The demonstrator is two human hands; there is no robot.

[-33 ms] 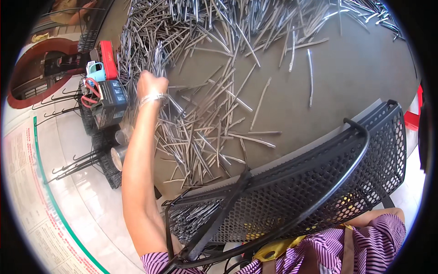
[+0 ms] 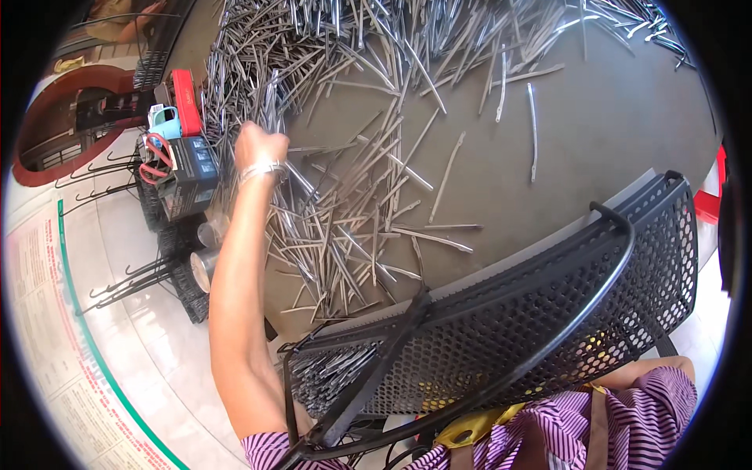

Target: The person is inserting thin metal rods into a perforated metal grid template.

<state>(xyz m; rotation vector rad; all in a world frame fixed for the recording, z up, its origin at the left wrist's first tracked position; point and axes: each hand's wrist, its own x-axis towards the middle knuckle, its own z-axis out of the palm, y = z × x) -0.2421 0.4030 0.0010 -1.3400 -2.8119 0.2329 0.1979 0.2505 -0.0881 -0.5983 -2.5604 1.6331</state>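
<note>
My left hand (image 2: 261, 147), with a bracelet at its wrist, is closed over a spread of thin metal strips (image 2: 337, 235) at the left of the grey table (image 2: 611, 110). What the fingers grip is hidden beneath the hand; shiny strips (image 2: 272, 98) lie just beyond it. A black perforated basket (image 2: 501, 329) with a curved handle (image 2: 580, 305) stands tilted between me and the table. Inside its left end lies a bundle of strips (image 2: 333, 376). Part of my right arm (image 2: 654, 368) shows behind the basket, but the right hand is hidden.
At the table's left edge are a dark box (image 2: 190, 176), red-handled scissors (image 2: 155, 159), a red case (image 2: 186, 102) and a light-blue object (image 2: 164, 124). Dark hooks (image 2: 117, 286) stick out to the left. A red round stool (image 2: 74, 168) stands on the floor beyond.
</note>
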